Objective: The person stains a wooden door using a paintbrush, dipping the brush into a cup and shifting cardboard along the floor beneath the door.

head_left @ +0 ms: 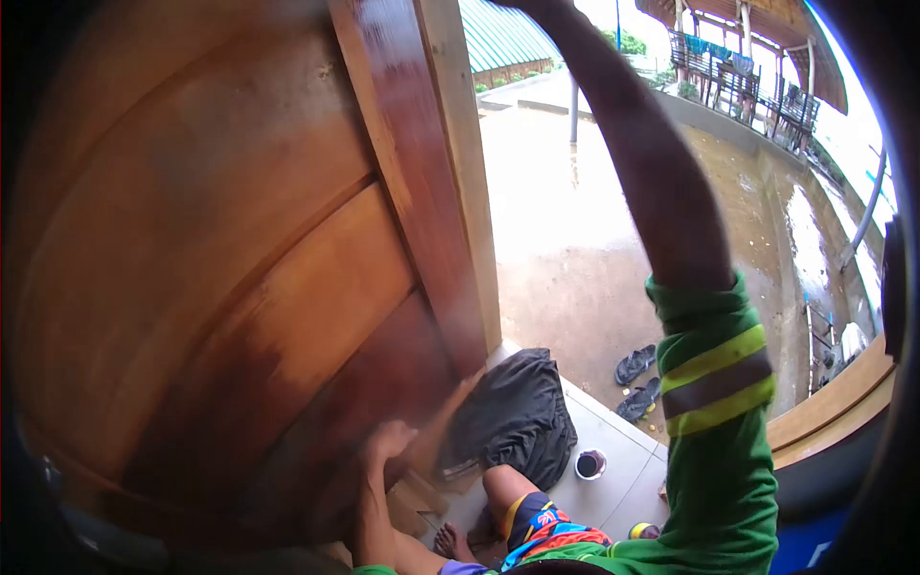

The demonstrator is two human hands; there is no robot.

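A large wooden door fills the left side. Parts of its panels and frame are coated dark reddish-brown, while other parts are lighter bare-looking wood. My left hand is low in front of the door's dark lower part; its fingers are blurred, and I cannot tell whether it touches the wood. My right arm, in a green sleeve with yellow bands, stretches far up. Only a sliver of my right hand shows at the top edge, with its fingers cut off. A small white cup of dark liquid stands on the tiles.
A black cloth lies on the tiled floor beside the door's bottom corner. Dark sandals lie outside on wet ground. My bent leg is beside the cup. A wooden frame piece is at the right.
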